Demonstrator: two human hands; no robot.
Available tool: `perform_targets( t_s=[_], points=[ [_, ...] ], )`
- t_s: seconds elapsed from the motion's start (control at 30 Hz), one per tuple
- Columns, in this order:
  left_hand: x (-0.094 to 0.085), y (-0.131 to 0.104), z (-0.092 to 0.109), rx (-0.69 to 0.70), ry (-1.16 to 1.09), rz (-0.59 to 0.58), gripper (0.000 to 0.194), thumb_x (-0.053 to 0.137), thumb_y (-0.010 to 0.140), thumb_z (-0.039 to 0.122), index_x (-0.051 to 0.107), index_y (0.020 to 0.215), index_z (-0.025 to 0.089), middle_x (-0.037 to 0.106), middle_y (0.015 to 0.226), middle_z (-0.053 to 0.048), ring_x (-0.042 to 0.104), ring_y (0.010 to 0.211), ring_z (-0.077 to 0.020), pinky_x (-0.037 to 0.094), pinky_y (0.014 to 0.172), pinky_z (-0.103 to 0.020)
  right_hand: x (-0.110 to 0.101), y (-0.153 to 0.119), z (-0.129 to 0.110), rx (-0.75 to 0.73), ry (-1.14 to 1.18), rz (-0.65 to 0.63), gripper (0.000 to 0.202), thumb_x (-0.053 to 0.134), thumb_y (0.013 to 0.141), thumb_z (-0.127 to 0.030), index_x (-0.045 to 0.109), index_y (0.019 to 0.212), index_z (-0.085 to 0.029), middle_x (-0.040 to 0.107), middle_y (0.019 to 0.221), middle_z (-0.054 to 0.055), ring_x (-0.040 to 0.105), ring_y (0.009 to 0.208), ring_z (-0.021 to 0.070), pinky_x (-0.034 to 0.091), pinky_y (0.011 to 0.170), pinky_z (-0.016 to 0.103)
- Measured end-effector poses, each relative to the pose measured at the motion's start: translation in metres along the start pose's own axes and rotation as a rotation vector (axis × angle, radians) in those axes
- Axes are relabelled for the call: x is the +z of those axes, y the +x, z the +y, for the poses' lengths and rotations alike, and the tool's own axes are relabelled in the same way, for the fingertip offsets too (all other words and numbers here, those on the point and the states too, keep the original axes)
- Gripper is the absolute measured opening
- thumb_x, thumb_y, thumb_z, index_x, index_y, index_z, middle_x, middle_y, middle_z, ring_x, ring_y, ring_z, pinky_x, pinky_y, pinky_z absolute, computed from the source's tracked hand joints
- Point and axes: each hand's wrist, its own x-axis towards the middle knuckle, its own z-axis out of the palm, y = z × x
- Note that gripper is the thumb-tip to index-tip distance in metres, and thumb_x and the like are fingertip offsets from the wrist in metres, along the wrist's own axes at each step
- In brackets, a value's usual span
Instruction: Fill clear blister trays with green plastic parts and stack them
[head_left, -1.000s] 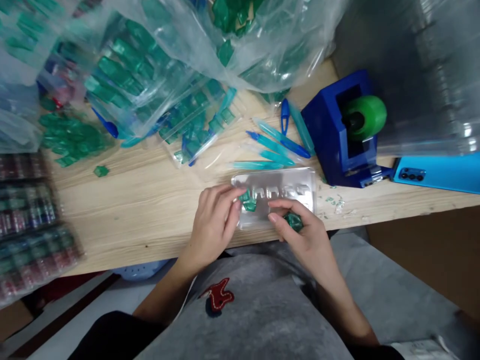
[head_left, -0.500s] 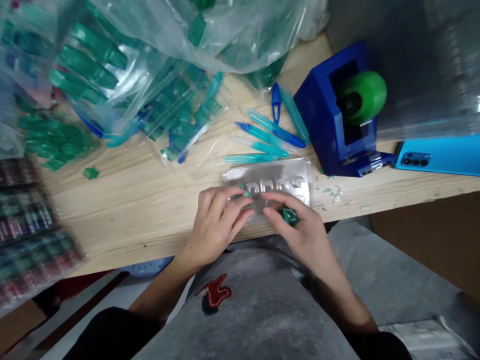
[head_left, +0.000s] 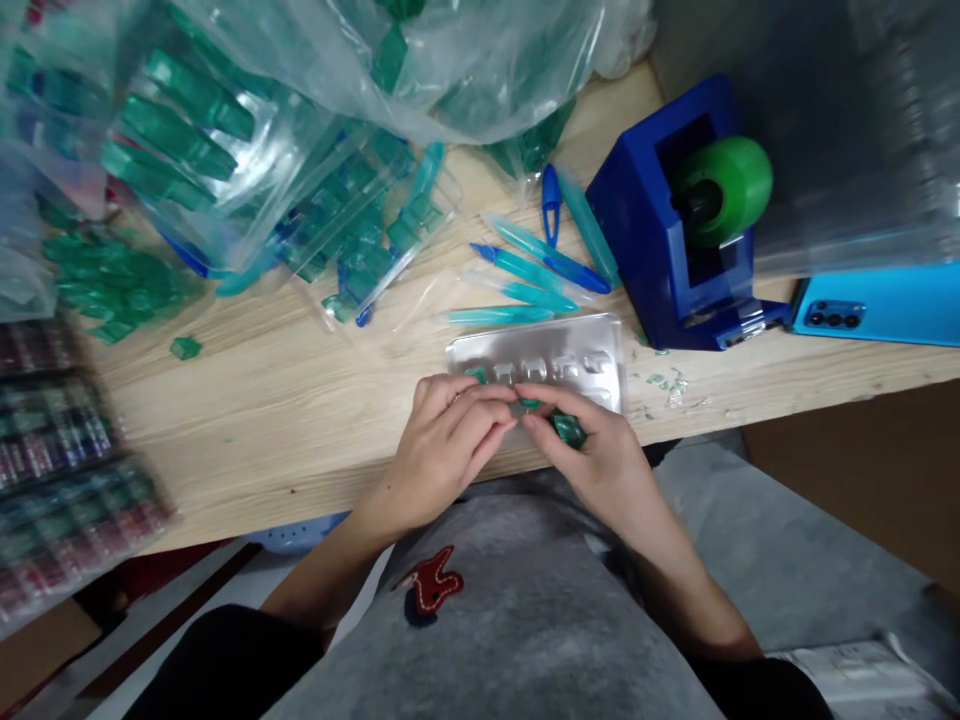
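A clear plastic tray [head_left: 510, 348] with molded hollows lies near the table's front edge, one green piece [head_left: 476, 375] in its left hollow. Over the tray, my left hand [head_left: 450, 440] has its fingers pressed together; what they pinch is too small to name. The fingertips of my right hand [head_left: 592, 445] close on a small green piece [head_left: 529, 404], close to the left fingertips. A larger green piece [head_left: 570, 430] is tucked inside the same right hand.
Behind the tray lie teal and blue pens [head_left: 532, 295]. A blue tape dispenser [head_left: 637, 220] and a blue phone [head_left: 885, 305] are at the right. Bags of green pieces [head_left: 180, 120] fill the back left, above boxed small bottles [head_left: 60, 430].
My left and right fingertips have come together over the tray. A small green piece now shows between my right fingertips, and the tray's left hollow with its green piece is more visible.
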Motion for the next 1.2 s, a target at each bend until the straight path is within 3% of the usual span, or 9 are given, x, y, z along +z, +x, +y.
perform_targets(
  t_s=[0.2,0.33,0.47,0.63,0.9,1.07,1.2],
  points=[
    [0.004,-0.002,-0.001,0.028,0.214,0.095,0.015,0.065,0.087,0.022,0.060,0.101,0.018,0.070,0.099,-0.008,0.051,0.093,-0.0241,0.037,0.082,-0.038,-0.009,-0.007,-0.005,0.017,-0.125,0.203,0.016,0.059,0.088,-0.022,0.068,0.101,-0.023,0.074,0.094,0.002,0.069,0.084,0.0172,0.056,0.077,0.030],
    [0.015,0.003,0.005,0.054,0.271,0.122,0.020,0.066,0.087,0.027,0.061,0.104,0.017,0.068,0.100,-0.010,0.049,0.095,-0.0248,0.037,0.085,-0.038,-0.019,-0.012,-0.004,-0.009,-0.198,0.266,0.012,0.060,0.088,-0.020,0.068,0.096,-0.023,0.074,0.093,0.001,0.070,0.086,0.0175,0.056,0.079,0.030],
    [0.027,0.010,0.008,0.032,0.277,0.148,0.008,0.065,0.087,0.020,0.060,0.093,0.020,0.068,0.100,-0.008,0.050,0.096,-0.0243,0.037,0.087,-0.038,-0.020,-0.013,-0.001,-0.052,-0.289,0.230,0.015,0.059,0.089,-0.021,0.069,0.100,-0.022,0.074,0.095,0.003,0.070,0.087,0.0190,0.056,0.078,0.032],
    [0.022,0.010,0.009,0.005,0.149,0.164,0.007,0.061,0.088,0.015,0.058,0.091,0.021,0.069,0.097,-0.006,0.051,0.094,-0.0233,0.037,0.084,-0.038,-0.014,-0.013,0.000,-0.124,-0.329,0.168,0.025,0.057,0.091,-0.019,0.065,0.115,-0.019,0.072,0.103,0.007,0.069,0.091,0.0192,0.058,0.081,0.033],
    [0.020,0.004,0.002,-0.035,0.117,0.185,0.009,0.061,0.088,0.016,0.058,0.095,0.021,0.068,0.097,-0.006,0.053,0.093,-0.0229,0.037,0.082,-0.038,0.007,-0.012,0.007,-0.190,-0.643,0.347,0.021,0.053,0.094,-0.022,0.066,0.109,-0.017,0.067,0.102,0.011,0.069,0.086,0.0224,0.060,0.067,0.034],
    [0.013,0.000,-0.004,-0.145,-0.003,0.212,0.014,0.058,0.090,0.014,0.056,0.099,0.024,0.066,0.099,-0.004,0.058,0.094,-0.0200,0.041,0.083,-0.038,-0.004,-0.012,0.009,-0.250,-0.363,0.327,0.018,0.059,0.091,-0.019,0.066,0.107,-0.020,0.069,0.099,0.006,0.067,0.093,0.0191,0.058,0.085,0.036],
    [0.011,-0.005,-0.009,-0.191,-0.034,0.228,0.017,0.057,0.090,0.013,0.056,0.102,0.026,0.066,0.100,-0.004,0.060,0.097,-0.0204,0.043,0.085,-0.040,-0.014,-0.006,-0.002,-0.287,-0.575,0.257,0.024,0.053,0.093,-0.016,0.065,0.113,-0.023,0.067,0.107,0.007,0.066,0.095,0.0200,0.058,0.077,0.033]
  ],
)
